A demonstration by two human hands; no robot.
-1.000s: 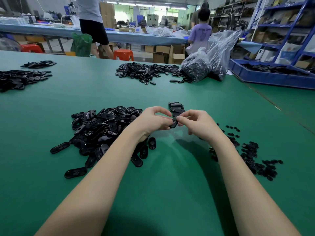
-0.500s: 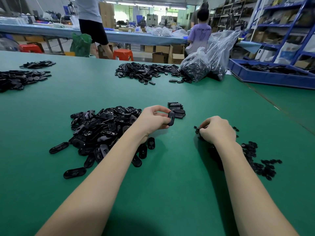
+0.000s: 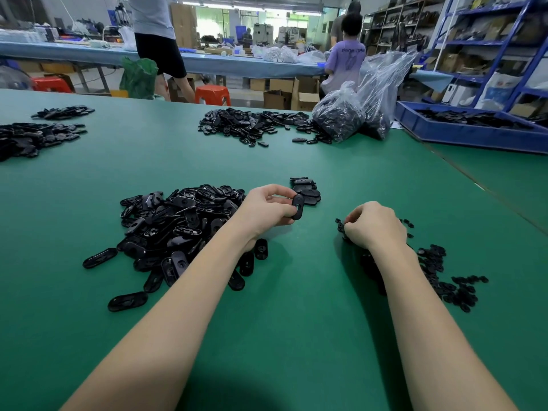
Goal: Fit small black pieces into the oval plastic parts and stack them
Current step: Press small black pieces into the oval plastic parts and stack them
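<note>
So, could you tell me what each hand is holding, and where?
Left hand pinches an oval part by its long edges. Right hand curls over small black pieces; its hold is hidden.

Both your bare forearms reach forward from the bottom of the view, wrists well apart. Your left hand (image 3: 267, 209) is raised slightly, thumb and curled fingers pinching an oval plastic part (image 3: 297, 206) on edge. Your right hand (image 3: 374, 224) is lowered, knuckles up, fingers curled under; whatever they grip is hidden.
</note>
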